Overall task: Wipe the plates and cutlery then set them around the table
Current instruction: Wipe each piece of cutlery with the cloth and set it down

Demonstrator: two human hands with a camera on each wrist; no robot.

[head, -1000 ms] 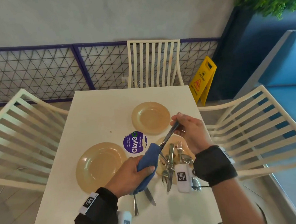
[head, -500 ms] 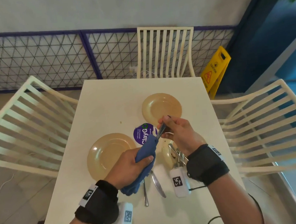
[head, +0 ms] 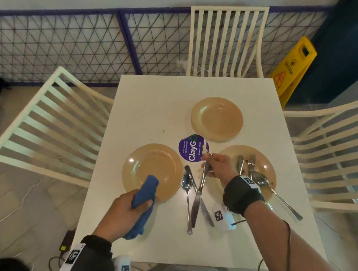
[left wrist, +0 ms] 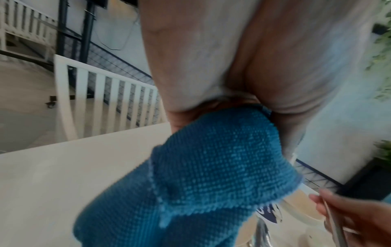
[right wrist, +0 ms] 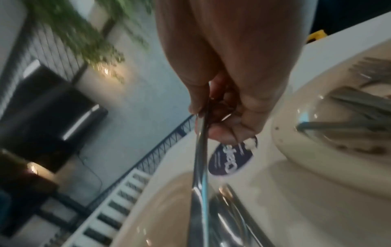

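Observation:
My left hand [head: 132,206] grips a folded blue cloth [head: 145,198] [left wrist: 201,175] over the near edge of the left tan plate [head: 154,164]. My right hand [head: 215,164] pinches the handle of a table knife [head: 198,197] [right wrist: 201,167], blade pointing toward me, low over a spoon [head: 187,196] and another knife [head: 206,212] lying on the white table [head: 155,107]. The right tan plate [head: 262,159] holds several more pieces of cutlery [head: 251,166] [right wrist: 355,107]. A third tan plate [head: 217,119] lies empty at the far side.
A round purple ClayGo sticker [head: 192,148] lies between the plates. White slatted chairs stand at the left [head: 50,121], far [head: 226,41] and right [head: 336,152] sides. A yellow caution sign [head: 294,68] stands on the floor beyond the table's far right corner.
The cloth has come off the knife. My left hand drew back left with the cloth over the left plate. My right hand lowered the knife toward the spoon and knife on the table.

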